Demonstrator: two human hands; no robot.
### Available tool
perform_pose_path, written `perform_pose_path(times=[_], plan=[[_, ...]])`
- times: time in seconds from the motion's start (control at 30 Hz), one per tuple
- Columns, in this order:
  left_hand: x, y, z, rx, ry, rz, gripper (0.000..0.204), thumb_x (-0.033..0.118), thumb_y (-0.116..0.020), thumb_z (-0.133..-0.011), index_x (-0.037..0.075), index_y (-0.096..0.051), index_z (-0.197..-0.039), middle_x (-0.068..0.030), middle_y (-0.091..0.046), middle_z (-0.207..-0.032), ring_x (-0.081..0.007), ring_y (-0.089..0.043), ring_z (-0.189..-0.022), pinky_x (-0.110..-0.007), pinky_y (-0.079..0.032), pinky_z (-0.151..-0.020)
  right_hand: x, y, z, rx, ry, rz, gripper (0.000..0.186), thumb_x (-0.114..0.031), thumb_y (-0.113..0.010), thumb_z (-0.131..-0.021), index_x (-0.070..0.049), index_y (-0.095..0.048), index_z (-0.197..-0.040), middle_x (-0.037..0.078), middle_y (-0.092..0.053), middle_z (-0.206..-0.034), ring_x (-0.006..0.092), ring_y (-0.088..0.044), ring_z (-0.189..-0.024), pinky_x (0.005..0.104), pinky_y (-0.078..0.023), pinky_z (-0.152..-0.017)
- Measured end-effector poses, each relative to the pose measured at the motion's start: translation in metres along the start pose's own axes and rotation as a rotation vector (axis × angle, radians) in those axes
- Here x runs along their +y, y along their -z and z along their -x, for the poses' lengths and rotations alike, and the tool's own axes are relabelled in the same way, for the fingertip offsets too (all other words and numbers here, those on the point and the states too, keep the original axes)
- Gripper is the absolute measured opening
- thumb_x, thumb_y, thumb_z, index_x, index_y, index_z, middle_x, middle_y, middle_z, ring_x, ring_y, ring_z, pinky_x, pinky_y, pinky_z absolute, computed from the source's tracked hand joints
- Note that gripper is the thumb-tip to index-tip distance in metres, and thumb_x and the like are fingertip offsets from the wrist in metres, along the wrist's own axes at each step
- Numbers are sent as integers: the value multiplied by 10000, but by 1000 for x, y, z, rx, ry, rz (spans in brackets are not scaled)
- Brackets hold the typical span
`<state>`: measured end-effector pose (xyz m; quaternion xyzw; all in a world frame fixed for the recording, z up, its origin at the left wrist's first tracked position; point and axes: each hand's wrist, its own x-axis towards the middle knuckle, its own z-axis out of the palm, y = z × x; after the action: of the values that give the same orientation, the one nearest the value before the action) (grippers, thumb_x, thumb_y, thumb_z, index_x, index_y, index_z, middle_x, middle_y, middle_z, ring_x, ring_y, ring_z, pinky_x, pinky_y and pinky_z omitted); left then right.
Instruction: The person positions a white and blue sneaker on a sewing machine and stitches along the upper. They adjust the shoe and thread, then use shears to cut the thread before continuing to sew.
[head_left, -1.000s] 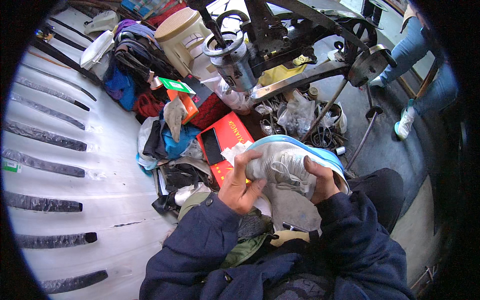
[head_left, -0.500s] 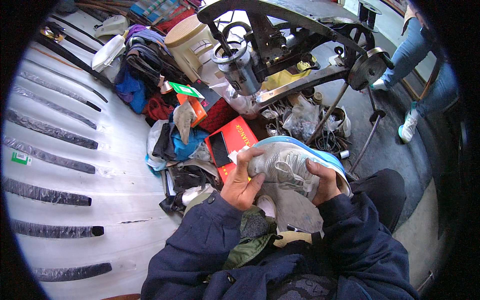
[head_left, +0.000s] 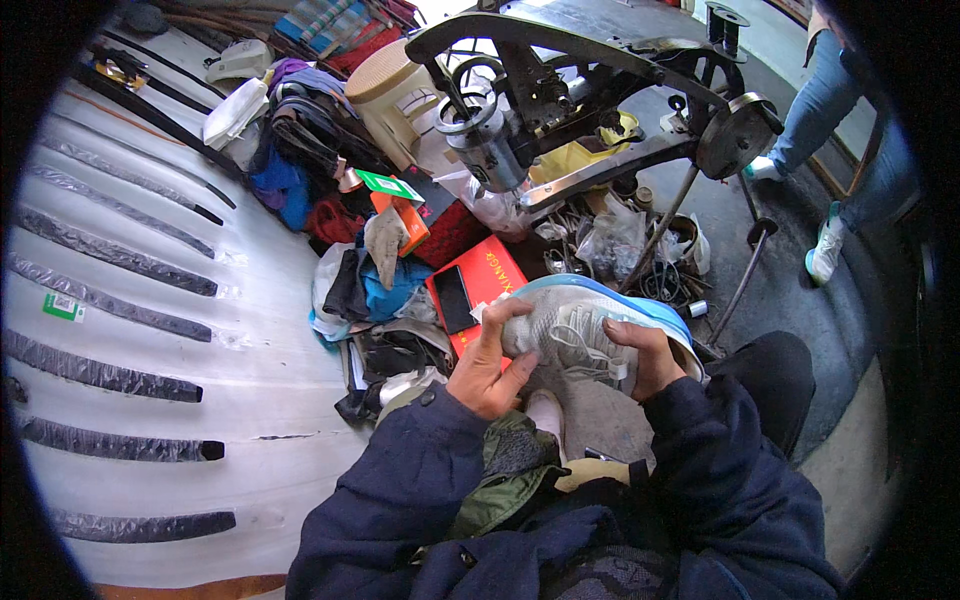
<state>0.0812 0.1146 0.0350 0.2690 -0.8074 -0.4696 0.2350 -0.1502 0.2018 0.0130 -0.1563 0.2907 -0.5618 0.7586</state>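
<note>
A light grey mesh sneaker [head_left: 575, 335] with white laces and a pale blue sole is held up in front of me, its toe pointing left. My left hand [head_left: 482, 372] grips the toe end, index finger on top and thumb low at the near side. A small white scrap [head_left: 478, 311] shows beside that index finger; whether it is held, I cannot tell. My right hand [head_left: 652, 362] is closed round the heel end, thumb over the collar beside the laces. Its other fingers are hidden by the shoe.
Beyond the shoe stands a black hand-cranked sewing machine [head_left: 590, 95]. A red box [head_left: 490, 262] carries a dark phone [head_left: 454, 300]. Cloth and bags [head_left: 290, 130] pile up beside a beige stool [head_left: 385, 75]. Wrapped black strips [head_left: 110, 260] line the white sheet. Another person's legs [head_left: 815, 110] are at right.
The whole view has shifted slightly, so the surroundings sit farther right. My left thumb and index finger look a little farther apart at the toe. The sneaker remains in both hands.
</note>
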Motion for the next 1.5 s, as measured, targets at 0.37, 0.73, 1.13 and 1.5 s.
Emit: perform_pose_path(times=[0.37,0.73,1.13,1.5], plan=[[14,-2,12,-28,72,85,606,24,-594,-926,93,-322,-1463,-194,-502,-1339,-293,-563,-1228,-399,-433,-1059,-4,-5,15,-11,-15,-45,676,-309,-732,-850,3,-560,-1425,165,-659,-1335,286,-657,-1189,405,-506,-1055],[29,-4,8,-114,85,-8,630,43,-554,-929,112,-290,-1497,-228,-489,-1419,-323,-475,-1349,-420,-295,-1176,-4,-4,22,-72,-22,-49,624,-315,-716,-895,-18,-562,-1422,142,-667,-1311,266,-659,-1160,396,-501,-1030],[18,-7,8,-136,21,-45,600,25,-577,-934,62,-342,-1485,-235,-528,-1376,-368,-561,-1280,-426,-397,-1106,-6,5,29,-113,-20,-16,575,-292,-716,-909,-19,-593,-1400,134,-683,-1306,259,-661,-1162,388,-491,-1036],[40,0,17,8,-202,-240,502,94,-637,-985,87,-385,-1418,-276,-624,-1233,-436,-656,-1124,-471,-499,-981,-11,-4,43,-88,-37,-38,677,-282,-749,-829,19,-571,-1409,174,-699,-1270,290,-691,-1116,413,-515,-1033]])
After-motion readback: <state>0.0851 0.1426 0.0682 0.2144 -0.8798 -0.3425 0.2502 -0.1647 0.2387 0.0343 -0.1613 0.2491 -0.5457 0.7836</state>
